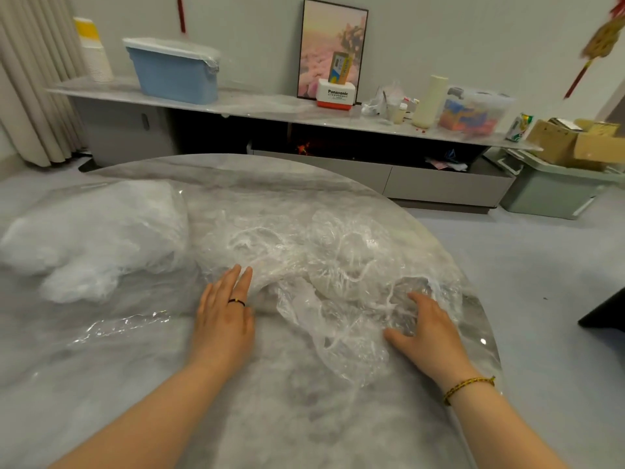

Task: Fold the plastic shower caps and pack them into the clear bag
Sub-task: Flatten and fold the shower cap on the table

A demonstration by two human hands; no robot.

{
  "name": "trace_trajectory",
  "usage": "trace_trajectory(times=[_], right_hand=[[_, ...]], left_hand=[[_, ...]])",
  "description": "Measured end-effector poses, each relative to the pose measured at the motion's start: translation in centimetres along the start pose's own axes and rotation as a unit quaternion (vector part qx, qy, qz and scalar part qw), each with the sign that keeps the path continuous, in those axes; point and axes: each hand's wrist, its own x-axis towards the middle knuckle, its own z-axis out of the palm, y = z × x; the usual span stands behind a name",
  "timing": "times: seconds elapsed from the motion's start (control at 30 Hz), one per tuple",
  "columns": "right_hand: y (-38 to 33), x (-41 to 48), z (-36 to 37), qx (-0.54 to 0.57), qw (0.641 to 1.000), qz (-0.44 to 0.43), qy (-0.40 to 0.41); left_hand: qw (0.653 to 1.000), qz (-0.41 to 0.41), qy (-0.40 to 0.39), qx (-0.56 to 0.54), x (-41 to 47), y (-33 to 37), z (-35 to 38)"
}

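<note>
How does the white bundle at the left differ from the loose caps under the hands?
The white bundle looks dense and opaque; the loose caps are see-through. The bundle is heaped; the caps lie spread out. The left hand and right hand touch only the caps. Both are crinkled plastic.

The table [304,418] is veined in grey and white marble. On it, the shower caps [324,252] are seen as clear film edged in white. At the table's left edge, a bag [88,238] is filled with cloudy white. Behind the table, a bin [172,76] is coloured pale blue and a picture [333,45] pink, framed in black.
</note>
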Motion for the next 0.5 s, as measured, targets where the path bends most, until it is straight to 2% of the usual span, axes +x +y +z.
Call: trace_trajectory(times=[0.2, 0.33, 0.43, 0.5], right_hand=[[0.4, -1.4, -1.0, -0.081, 0.994, 0.046, 0.057], [-0.5, -3.4, -3.2, 0.102, 0.977, 0.101, 0.155], [-3.3, -6.0, -5.0, 0.225, 0.950, 0.035, 0.215], [-6.0, -8.4, -5.3, 0.264, 0.940, -0.047, 0.212]], left_hand=[[0.991, 0.092, -0.076, 0.060, -3.7, -2.2, -3.1], [0.976, 0.189, -0.063, 0.093, -5.5, -2.6, -6.4], [0.977, 0.193, -0.047, 0.081, -6.7, -1.9, -8.9], [0.974, 0.212, -0.025, 0.075, -7.9, -1.1, -10.8]])
